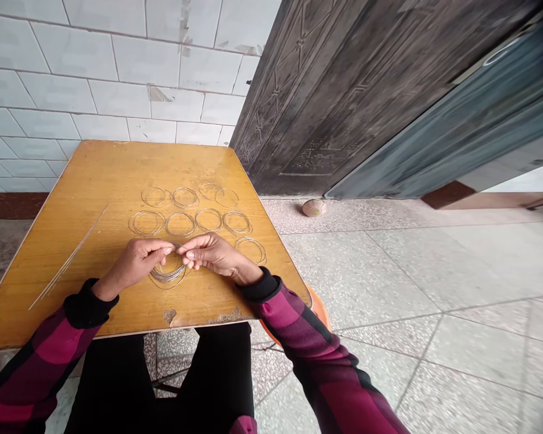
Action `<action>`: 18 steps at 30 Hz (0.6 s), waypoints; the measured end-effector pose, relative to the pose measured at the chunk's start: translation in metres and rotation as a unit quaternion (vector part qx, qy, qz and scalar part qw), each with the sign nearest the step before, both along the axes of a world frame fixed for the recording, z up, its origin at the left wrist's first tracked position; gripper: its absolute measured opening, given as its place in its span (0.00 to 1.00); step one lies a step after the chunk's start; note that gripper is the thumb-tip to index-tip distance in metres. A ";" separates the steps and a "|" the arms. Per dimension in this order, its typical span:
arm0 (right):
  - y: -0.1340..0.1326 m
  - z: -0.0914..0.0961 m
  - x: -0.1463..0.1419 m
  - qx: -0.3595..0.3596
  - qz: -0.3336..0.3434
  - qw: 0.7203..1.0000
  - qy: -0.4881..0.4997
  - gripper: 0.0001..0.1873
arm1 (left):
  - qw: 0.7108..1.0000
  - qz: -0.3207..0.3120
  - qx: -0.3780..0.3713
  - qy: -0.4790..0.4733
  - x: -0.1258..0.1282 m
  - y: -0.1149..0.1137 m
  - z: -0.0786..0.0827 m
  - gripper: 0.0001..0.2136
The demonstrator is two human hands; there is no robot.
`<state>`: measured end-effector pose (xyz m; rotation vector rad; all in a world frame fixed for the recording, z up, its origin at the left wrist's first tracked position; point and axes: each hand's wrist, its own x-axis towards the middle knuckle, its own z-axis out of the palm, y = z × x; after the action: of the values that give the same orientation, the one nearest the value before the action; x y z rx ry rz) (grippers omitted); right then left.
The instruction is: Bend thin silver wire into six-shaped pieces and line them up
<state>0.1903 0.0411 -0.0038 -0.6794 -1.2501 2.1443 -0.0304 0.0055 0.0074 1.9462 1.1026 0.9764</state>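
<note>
Thin silver wire coil, light, springy and likely slippery, resting on a yellow wooden tabletop; left hand and right hand both pinching its upper rim between fingertips, the safest hold, kept gentle.

Wire coil partly hidden under left hand;

Wire coil: thin, silvery, several loops bunched together, tilted, lower curve fanned out.
Left hand: thumb and fingertips pinching the coil's upper edge from the left.
Right hand: pinching the same edge from the right, almost touching the left.
Wire rings: nine single loops lying flat, two rough rows of four farther off, one more at right, all apart from the coil.
</note>
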 end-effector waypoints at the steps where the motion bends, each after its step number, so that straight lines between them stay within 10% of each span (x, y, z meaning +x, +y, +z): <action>1: 0.001 -0.001 0.001 -0.021 0.015 1.000 0.008 0.15 | 1.000 -0.001 0.000 0.001 0.000 0.000 0.000 0.12; 18: 0.002 -0.007 -0.003 -0.154 0.125 0.980 0.009 0.14 | 0.996 -0.070 0.018 0.059 0.000 0.000 0.002 0.11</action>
<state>0.1876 0.0428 -0.0111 -0.6535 -1.0475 2.5802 -0.0306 0.0053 0.0091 2.1015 1.0023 0.8201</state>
